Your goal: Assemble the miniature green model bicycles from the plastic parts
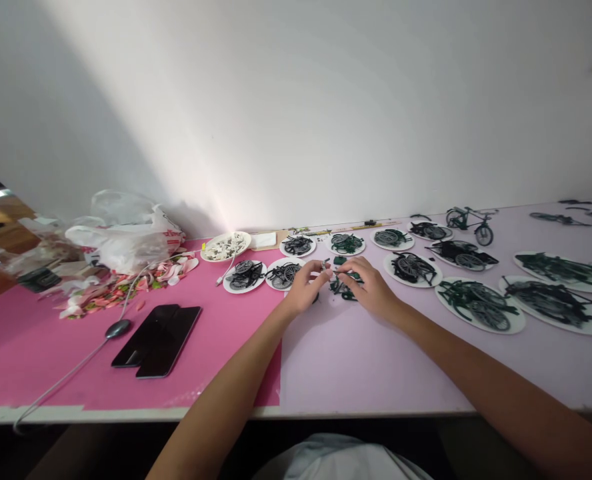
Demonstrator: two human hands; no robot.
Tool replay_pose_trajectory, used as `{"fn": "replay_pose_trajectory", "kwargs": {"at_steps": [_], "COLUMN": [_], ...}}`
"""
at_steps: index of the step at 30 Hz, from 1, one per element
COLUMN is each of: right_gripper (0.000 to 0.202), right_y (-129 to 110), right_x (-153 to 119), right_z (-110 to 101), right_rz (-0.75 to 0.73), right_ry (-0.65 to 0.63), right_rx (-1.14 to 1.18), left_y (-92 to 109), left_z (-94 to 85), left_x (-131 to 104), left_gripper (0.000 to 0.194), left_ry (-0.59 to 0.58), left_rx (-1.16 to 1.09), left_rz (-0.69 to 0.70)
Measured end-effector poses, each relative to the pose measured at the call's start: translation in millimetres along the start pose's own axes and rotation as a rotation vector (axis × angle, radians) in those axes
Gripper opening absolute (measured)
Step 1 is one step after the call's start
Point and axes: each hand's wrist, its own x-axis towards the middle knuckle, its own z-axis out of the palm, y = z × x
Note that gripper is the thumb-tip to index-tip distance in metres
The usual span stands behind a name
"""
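Note:
Both hands meet over the purple part of the table, fingertips nearly touching. My left hand (309,287) is closed in a pinch on a small part (325,265) too tiny to make out. My right hand (366,283) also has its fingers pressed together, on a thin dark piece I cannot identify. Dark green pieces (343,289) lie on the table beneath and between the hands. Just behind stands a plate of green parts (346,244). To the left of my left hand is a plate with grey wheels (285,273).
More plates of bicycle parts (480,305) spread rightward, with an assembled toy bicycle (472,224) at the back. On the pink part (216,360) are two dark phones (169,343), a cable with a black puck (118,329), petals (126,293), plastic bags (126,240) and a bowl of white pieces (226,247).

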Motion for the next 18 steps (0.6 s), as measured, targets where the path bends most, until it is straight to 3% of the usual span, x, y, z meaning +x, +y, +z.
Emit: {"fn": "replay_pose_trajectory", "kwargs": {"at_steps": [4,11,18], "right_gripper": [0.020,0.022,0.015], "right_y": [-3.6,-3.3,0.8], "right_x": [0.3,1.3,2.5], "right_z": [-0.4,-4.1,-7.4], "right_rz": [-0.017,-0.029,-0.030], "right_ry": [-0.034,-0.085,-0.107], "right_rx": [0.063,0.092,0.075], "left_y": [7.3,10.1,12.9], "left_z": [-5.2,-12.9,-13.8], "left_x": [-3.1,-1.8,-2.9], "left_gripper": [0.036,0.038,0.046], "left_ry": [-0.123,-0.300,-0.299], "left_rx": [0.093,0.159,0.155], "left_rz": [0.058,-0.049,-0.065]}}
